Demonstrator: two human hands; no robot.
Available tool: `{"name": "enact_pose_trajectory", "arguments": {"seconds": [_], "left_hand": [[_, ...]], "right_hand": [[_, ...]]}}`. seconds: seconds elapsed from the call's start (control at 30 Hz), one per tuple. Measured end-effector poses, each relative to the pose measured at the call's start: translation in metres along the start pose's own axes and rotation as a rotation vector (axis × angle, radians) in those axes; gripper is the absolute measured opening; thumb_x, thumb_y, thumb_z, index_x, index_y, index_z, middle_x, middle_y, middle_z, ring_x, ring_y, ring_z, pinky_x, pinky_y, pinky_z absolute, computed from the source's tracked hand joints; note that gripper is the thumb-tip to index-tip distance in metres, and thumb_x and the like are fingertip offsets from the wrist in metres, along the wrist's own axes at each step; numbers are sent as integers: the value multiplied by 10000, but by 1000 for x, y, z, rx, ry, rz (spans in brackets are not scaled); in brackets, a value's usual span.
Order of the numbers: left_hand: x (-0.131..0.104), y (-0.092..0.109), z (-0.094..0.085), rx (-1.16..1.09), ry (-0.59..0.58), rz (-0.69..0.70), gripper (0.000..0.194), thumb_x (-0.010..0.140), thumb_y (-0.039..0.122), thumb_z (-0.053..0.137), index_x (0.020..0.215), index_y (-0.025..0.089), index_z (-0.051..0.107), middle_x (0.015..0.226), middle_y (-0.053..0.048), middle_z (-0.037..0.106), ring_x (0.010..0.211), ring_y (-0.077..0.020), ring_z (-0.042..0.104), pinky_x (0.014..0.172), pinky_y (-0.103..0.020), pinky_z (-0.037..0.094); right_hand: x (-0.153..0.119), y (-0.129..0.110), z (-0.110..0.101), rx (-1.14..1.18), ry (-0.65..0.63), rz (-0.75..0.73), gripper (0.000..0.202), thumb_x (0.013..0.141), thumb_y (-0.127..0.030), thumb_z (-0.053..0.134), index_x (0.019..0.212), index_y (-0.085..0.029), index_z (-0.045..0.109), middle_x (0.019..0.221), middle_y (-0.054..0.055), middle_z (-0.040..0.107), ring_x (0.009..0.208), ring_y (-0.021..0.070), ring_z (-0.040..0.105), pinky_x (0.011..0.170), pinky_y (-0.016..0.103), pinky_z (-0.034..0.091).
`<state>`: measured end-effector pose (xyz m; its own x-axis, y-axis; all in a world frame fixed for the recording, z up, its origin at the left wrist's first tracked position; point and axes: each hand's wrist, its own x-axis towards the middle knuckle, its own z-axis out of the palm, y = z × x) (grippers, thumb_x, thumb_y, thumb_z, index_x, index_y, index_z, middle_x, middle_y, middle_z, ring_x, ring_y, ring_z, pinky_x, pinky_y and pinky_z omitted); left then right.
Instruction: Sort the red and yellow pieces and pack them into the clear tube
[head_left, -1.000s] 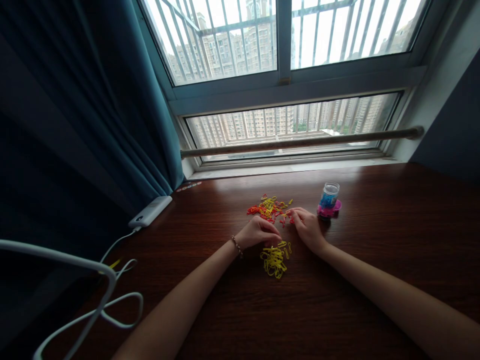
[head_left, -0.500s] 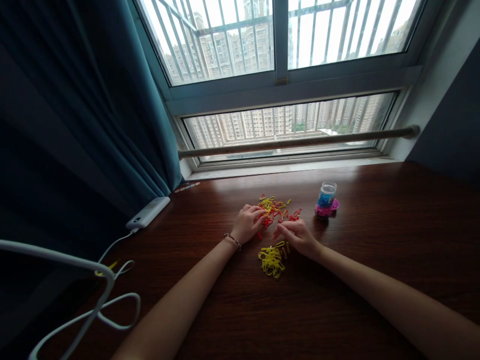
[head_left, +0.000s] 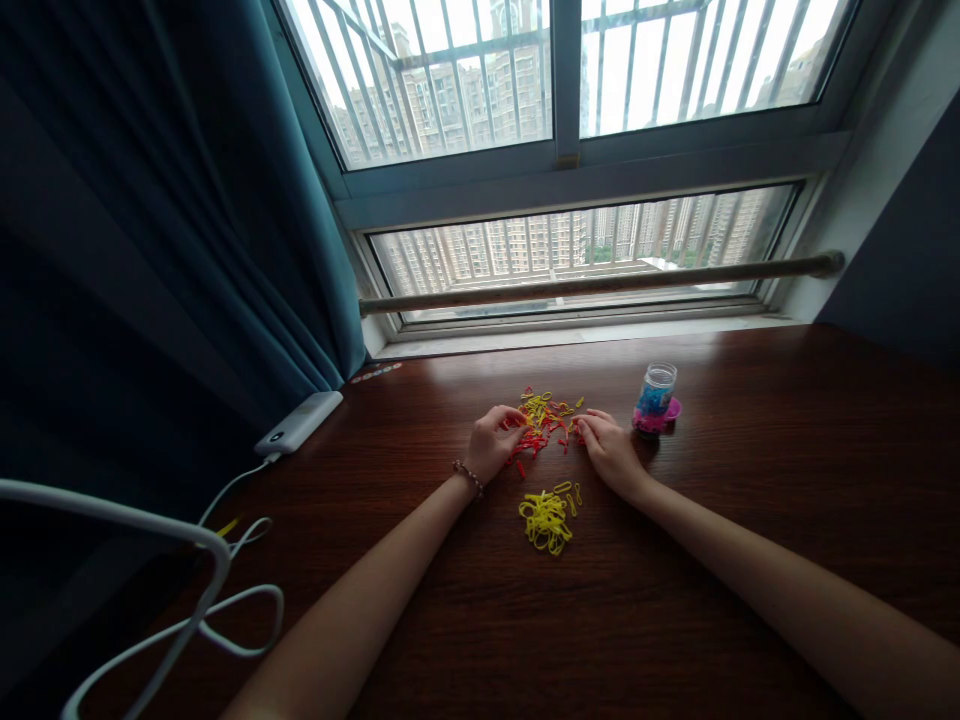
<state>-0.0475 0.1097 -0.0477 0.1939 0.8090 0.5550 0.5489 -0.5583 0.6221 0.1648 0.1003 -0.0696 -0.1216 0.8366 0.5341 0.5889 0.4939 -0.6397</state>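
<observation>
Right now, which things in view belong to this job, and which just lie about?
Likely in the job: mixed red and yellow bands, by the left hand and right hand; separate yellow pile.

Likely lying about: white device; white cable; perhaps the jar.

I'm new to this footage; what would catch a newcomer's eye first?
Probably the bright window filling the top. Next, the heap of yellow bands on the dark table, nearer the camera than the red-and-yellow pile between the left hand and right hand. Beyond the right hand stands a partly blue jar.
</observation>
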Motion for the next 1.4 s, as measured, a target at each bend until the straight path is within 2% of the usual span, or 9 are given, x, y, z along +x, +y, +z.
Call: {"name": "enact_pose_trajectory", "arguments": {"seconds": [0.13,0.27,0.4,0.57,0.77,1.03,1.17,1.27,1.4], "left_hand": [[-2,2,4,-102,-7,-73,187,713,337,623,786,166,606,746,-18,634,643,-116,554,615,-233,459],[-2,0,5,-75,33,-106,162,685,311,648,747,169,602,701,-2,614,606,-104,529,576,-216,439],[-1,-2,5,15,78,-142,151,664,282,662,699,171,565,661,16,577,580,-97,502,546,-206,419],[0,0,5,26,83,-145,241,630,334,689,742,168,554,706,6,582,592,-103,515,552,-213,433],[1,2,4,1,67,-107,183,804,322,486,787,162,572,757,-25,603,676,-122,552,647,-245,455],[1,-1,4,27,88,-111,158,739,318,565,738,161,552,720,-6,582,619,-105,529,586,-226,449],[1,-2,4,43,94,-132,188,700,332,611,723,162,533,696,6,563,593,-98,515,557,-215,436],[1,-2,4,45,96,-135,199,691,333,624,735,164,529,697,7,562,597,-100,513,566,-217,438],[2,-3,4,23,106,-105,147,749,310,563,773,165,554,750,-9,594,658,-109,545,626,-230,455]], "right_hand": [[-1,0,1,-28,-16,18,295,843,-193,380,987,-141,633,982,109,629,1074,230,471,920,371,399],[-4,2,3,-73,-82,4,345,804,-108,381,1062,-140,609,1024,100,625,1135,239,407,938,382,382],[-5,3,3,-121,-155,-48,390,766,-46,377,1022,-180,639,1031,57,640,1144,247,374,938,412,369],[-5,2,2,-175,-174,-71,388,761,-34,376,1003,-158,652,1063,62,628,1135,245,385,971,420,334],[-4,3,3,-184,-171,-83,397,742,-15,371,979,-156,657,1051,78,629,1111,241,425,973,441,325],[-4,-1,2,-156,-130,-122,393,714,-4,378,946,-166,651,1034,92,615,1064,230,466,923,412,379],[-4,-7,-1,-113,-69,-120,400,713,-10,364,976,-132,640,1049,119,600,1033,231,500,914,393,399],[-4,-16,-6,13,12,-104,396,720,-26,373,995,-135,636,1039,111,610,971,216,551,887,367,430],[-8,-37,-14,251,67,-95,342,725,-38,395,851,-186,676,912,52,663,884,185,602,841,330,458]]}}
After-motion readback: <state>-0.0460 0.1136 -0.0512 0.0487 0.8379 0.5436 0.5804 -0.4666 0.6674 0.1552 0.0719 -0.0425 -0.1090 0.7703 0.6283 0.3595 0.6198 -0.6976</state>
